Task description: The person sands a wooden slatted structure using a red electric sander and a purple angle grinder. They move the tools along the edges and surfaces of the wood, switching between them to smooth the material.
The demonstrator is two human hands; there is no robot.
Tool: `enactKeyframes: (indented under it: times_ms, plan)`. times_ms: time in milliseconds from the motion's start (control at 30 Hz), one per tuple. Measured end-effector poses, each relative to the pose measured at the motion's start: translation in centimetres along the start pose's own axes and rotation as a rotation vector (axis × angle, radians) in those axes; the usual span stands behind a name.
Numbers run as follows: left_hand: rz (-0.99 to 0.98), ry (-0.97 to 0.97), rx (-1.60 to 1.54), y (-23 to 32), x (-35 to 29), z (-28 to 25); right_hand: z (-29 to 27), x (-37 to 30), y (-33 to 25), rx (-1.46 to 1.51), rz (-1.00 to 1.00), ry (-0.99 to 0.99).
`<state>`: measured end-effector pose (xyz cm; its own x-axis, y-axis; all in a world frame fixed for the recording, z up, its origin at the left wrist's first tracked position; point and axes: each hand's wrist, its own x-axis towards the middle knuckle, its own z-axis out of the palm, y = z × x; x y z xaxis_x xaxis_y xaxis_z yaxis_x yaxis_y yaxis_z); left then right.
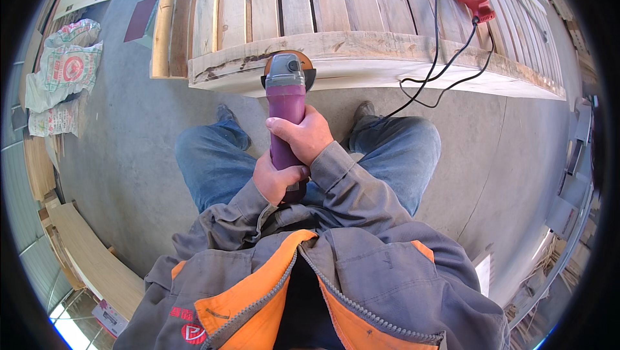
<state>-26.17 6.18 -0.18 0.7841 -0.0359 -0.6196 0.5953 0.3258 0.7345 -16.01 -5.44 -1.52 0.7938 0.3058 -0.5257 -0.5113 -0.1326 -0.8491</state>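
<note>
Both my hands are wrapped round a purple angle grinder (285,101) with a grey head. My right hand (305,135) grips the middle of its body, thumb across the top. Lower down, my left hand (276,177) closes round the rear end, close to my lap. At the far end an orange-brown disc (303,60) with a dark guard is up against the near edge of a wooden slatted frame (361,45). Whether the disc touches the wood I cannot tell. A dark crack or bark line runs along the edge to the left of the disc.
A red power sander (476,2) rests on the slats at the far right, its black cord (445,69) looping down over the edge. White printed sacks (68,69) lie at the left. Long boards (97,253) stand at lower left. More timber lines the right side.
</note>
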Motion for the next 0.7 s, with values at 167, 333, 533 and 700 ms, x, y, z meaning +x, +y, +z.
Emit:
enactKeyframes:
  times_ms: [167, 333, 533, 700]
  plan:
    - [0.007, -0.01, -0.019, 0.14, -0.02, 0.21, -0.13, -0.03, 0.05, 0.009, -0.001, 0.003]
    - [0.01, -0.003, -0.005, 0.26, -0.1, 0.47, -0.29, -0.36, -0.3, 0.034, -0.002, -0.001]
    - [-0.016, -0.015, -0.031, 0.5, -0.21, 0.74, -0.35, -0.15, 0.42, 0.023, -0.004, 0.013]
    - [-0.008, -0.015, -0.009, 0.16, 0.02, 0.79, -0.61, -0.2, 0.5, 0.007, -0.004, 0.032]
